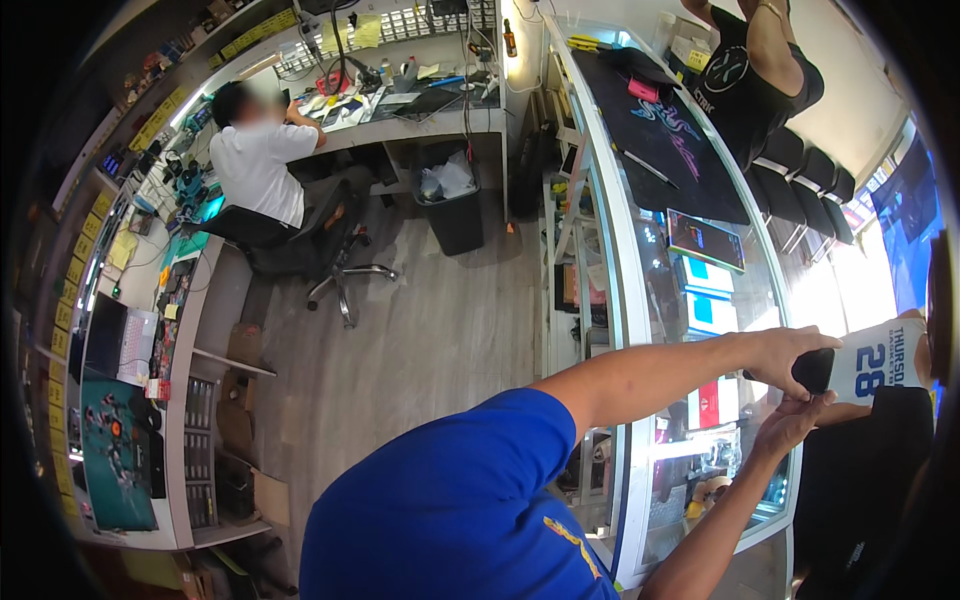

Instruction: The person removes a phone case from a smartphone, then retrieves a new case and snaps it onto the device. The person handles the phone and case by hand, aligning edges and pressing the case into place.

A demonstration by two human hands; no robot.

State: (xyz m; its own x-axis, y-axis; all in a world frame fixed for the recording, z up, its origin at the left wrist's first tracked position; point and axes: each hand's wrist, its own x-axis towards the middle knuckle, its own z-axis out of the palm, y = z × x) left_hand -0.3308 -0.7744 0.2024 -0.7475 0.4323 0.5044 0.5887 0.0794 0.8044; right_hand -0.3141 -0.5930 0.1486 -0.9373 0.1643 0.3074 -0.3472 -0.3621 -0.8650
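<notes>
Over the right edge of the glass display counter (632,400), both my arms reach out from blue sleeves. My left hand (785,360) curls around a black phone (814,371), seen as a dark, rounded slab whose middle the fingers cover. From below, my right hand (790,425) meets it, fingers bent against the phone's lower side and close to my left hand. The phone's screen cannot be made out. Just beyond it is a person in a white shirt with blue print (868,362); a black item (860,480) hangs or lies in front of them.
On the counter lie a black mat (650,130), a pen-like stick (650,168) and a pink case (643,90). Boxes (708,290) show under the glass. A person (258,160) sits at the workbench near a bin (450,210). Another person (745,85) stands behind the counter.
</notes>
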